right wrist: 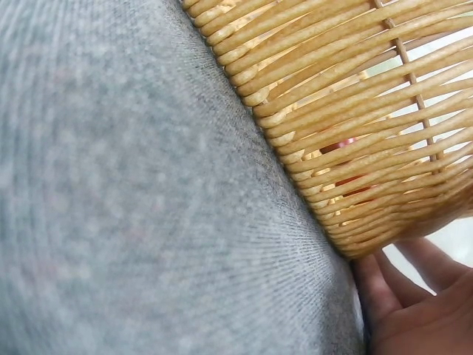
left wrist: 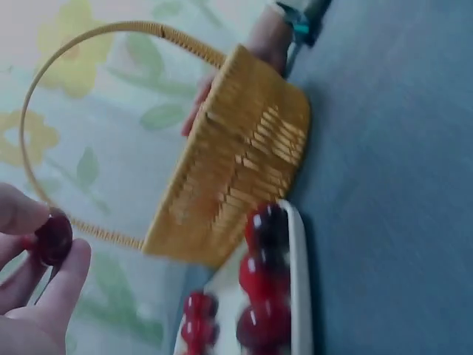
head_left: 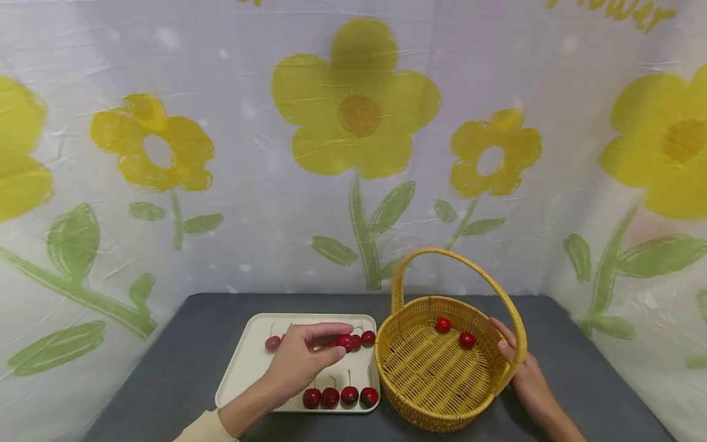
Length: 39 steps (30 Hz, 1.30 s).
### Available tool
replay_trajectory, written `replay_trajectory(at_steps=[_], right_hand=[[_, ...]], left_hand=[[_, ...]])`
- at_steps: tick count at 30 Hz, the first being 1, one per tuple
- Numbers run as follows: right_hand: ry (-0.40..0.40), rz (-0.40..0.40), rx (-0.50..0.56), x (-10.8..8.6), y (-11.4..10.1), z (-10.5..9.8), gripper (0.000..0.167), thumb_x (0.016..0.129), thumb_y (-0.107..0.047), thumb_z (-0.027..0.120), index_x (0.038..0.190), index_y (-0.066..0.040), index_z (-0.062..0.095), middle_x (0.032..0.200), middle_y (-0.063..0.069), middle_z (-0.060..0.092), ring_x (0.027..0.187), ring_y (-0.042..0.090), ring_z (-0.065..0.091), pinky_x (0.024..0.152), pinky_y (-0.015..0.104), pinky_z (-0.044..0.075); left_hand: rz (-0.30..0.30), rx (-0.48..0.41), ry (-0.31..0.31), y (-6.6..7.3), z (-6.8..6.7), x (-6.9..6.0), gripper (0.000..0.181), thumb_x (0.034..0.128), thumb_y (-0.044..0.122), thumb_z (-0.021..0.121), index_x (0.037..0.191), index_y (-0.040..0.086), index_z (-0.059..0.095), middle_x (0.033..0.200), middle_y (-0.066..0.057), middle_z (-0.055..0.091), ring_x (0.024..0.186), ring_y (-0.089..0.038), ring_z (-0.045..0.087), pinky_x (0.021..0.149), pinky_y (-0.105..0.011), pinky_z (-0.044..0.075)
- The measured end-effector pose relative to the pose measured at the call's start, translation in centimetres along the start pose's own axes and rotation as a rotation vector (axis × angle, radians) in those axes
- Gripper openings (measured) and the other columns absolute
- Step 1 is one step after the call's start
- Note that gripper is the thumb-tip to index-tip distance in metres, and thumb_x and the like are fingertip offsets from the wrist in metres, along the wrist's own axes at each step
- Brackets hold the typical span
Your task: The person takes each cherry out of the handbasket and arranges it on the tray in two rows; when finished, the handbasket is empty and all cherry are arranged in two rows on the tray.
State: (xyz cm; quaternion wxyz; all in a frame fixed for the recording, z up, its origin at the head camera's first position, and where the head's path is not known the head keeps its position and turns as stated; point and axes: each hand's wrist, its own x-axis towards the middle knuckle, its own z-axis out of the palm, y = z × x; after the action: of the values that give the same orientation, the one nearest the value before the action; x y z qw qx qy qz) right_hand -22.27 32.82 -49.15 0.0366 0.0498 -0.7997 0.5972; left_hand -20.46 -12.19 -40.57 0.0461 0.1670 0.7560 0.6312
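My left hand (head_left: 302,356) pinches a dark red cherry (left wrist: 54,237) between thumb and fingertips, above the white tray. On that tray (head_left: 243,374) several cherries with stems lie in a front row (head_left: 330,398), and others sit in a back row (head_left: 367,338), partly hidden by the hand. To the tray's right stands a yellow wicker basket (head_left: 436,374) with a tall arched handle. Two cherries (head_left: 467,339) rest inside it, near the back right. My right hand (head_left: 527,374) holds the basket's right side, thumb at the rim and fingers (right wrist: 429,262) along the outer wall.
A dark grey cloth (head_left: 166,380) covers the table under tray and basket. Close behind it hangs a pale curtain (head_left: 237,184) printed with yellow flowers, which also closes off both sides. The basket handle (head_left: 469,261) rises well above the rim.
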Motion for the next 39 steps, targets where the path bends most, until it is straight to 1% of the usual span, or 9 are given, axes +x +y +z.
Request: replay_trajectory(at_steps=[6,10,13,15,20,26,34,37,39], right_hand=[[-0.006,0.014,-0.01,0.1,0.0,-0.2,0.06,0.121,-0.042,0.037,0.176,-0.023,0.026,0.177,0.019,0.033,0.127,-0.021,0.049,0.096,0.013,0.052],[-0.015,0.022,-0.005,0.1,-0.1,-0.1,0.06,0.121,-0.043,0.037,0.176,-0.022,0.025,0.177,0.018,0.032,0.127,-0.021,0.049,0.097,0.013,0.051],[-0.014,0.021,-0.002,0.1,-0.1,-0.1,0.06,0.121,-0.042,0.037,0.176,-0.022,0.024,0.177,0.018,0.033,0.127,-0.02,0.05,0.097,0.014,0.052],[-0.011,0.018,-0.002,0.1,-0.1,0.0,0.061,0.121,-0.042,0.037,0.176,-0.021,0.025,0.176,0.018,0.033,0.127,-0.019,0.051,0.097,0.014,0.052],[-0.004,0.015,-0.003,0.1,-0.3,0.0,0.061,0.121,-0.042,0.038,0.176,-0.02,0.026,0.176,0.018,0.033,0.128,-0.02,0.05,0.097,0.013,0.052],[0.004,0.023,-0.017,0.1,-0.4,0.0,0.061,0.121,-0.043,0.038,0.176,-0.021,0.026,0.177,0.018,0.033,0.127,-0.022,0.048,0.097,0.012,0.05],[0.011,0.034,-0.022,0.2,-0.3,0.0,0.061,0.12,-0.044,0.038,0.176,-0.022,0.027,0.177,0.017,0.034,0.126,-0.022,0.049,0.097,0.012,0.051],[0.008,0.04,-0.02,0.2,-0.3,0.0,0.061,0.12,-0.044,0.039,0.176,-0.021,0.027,0.177,0.018,0.034,0.126,-0.022,0.049,0.097,0.013,0.052],[0.008,0.039,-0.022,0.2,-0.2,-0.1,0.061,0.12,-0.044,0.038,0.176,-0.022,0.027,0.177,0.018,0.034,0.126,-0.021,0.049,0.096,0.014,0.052]], left_hand=[[0.087,0.107,0.143,-1.2,-3.1,-3.0,0.028,0.094,0.009,0.087,0.121,0.01,0.082,0.123,-0.014,0.076,0.112,-0.014,0.076,0.098,-0.027,0.063],[0.05,0.135,0.249,-2.2,-4.4,-5.3,0.026,0.0898,0.007,0.09,0.114,0.014,0.085,0.12,-0.01,0.076,0.108,-0.008,0.074,0.093,-0.027,0.065],[0.006,0.146,0.294,-2.7,-5.1,-6.7,0.025,0.0889,0.008,0.091,0.113,0.014,0.085,0.12,-0.009,0.079,0.105,-0.008,0.076,0.089,-0.024,0.065],[-0.028,0.119,0.305,-3.1,-5.5,-7.5,0.026,0.0885,0.008,0.091,0.114,0.01,0.085,0.117,-0.01,0.081,0.103,-0.01,0.079,0.088,-0.022,0.065],[-0.08,0.03,0.286,-4.0,-6.4,-8.8,0.034,0.0907,0.006,0.088,0.122,-0.005,0.079,0.113,-0.01,0.083,0.103,-0.014,0.081,0.09,-0.023,0.065],[-0.126,0.016,0.221,-5.4,-6.9,-9.0,0.042,0.0912,0.007,0.088,0.128,-0.008,0.075,0.117,-0.011,0.083,0.105,-0.012,0.08,0.091,-0.021,0.063],[-0.159,0.117,0.131,-6.5,-6.5,-7.7,0.039,0.0921,0.016,0.088,0.128,0.003,0.08,0.119,-0.01,0.083,0.106,-0.01,0.078,0.092,-0.017,0.06],[-0.145,0.154,0.104,-7.0,-6.2,-7.4,0.037,0.0917,0.017,0.089,0.126,0.005,0.081,0.118,-0.008,0.083,0.105,-0.008,0.078,0.092,-0.016,0.06],[-0.123,0.181,0.109,-7.4,-6.0,-7.3,0.036,0.0906,0.016,0.09,0.124,0.006,0.082,0.117,-0.007,0.084,0.103,-0.006,0.078,0.091,-0.016,0.06]])
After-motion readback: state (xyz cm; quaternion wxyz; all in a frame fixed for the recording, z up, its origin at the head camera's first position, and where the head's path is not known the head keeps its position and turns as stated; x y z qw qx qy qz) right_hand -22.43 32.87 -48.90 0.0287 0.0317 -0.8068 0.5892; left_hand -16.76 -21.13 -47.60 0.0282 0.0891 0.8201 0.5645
